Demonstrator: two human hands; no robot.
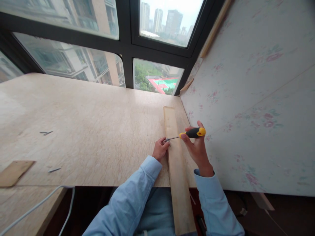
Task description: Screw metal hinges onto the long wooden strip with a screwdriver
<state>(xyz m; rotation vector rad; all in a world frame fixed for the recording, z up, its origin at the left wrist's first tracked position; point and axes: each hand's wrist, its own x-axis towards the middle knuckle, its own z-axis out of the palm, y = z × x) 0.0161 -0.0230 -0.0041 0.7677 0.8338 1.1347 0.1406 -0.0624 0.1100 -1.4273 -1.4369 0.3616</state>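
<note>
A screwdriver (194, 133) with a black and yellow handle is gripped in my right hand (199, 149), its shaft pointing left. The tip meets a small shiny metal piece (167, 140) at the left edge of a long wooden board (177, 173). Fingers of my left hand (160, 148) pinch that piece against the board; its exact kind is too small to make out. The board lies on the stone-patterned sill, and its near end reaches past the front edge over my lap.
Several thin metal pieces (46, 133) and a single one (54, 170) lie on the sill (98, 121) at left. A flat wooden piece (16, 173) and a white cable (36, 205) are at lower left. A flowered wall (256, 108) rises close on the right; windows stand behind.
</note>
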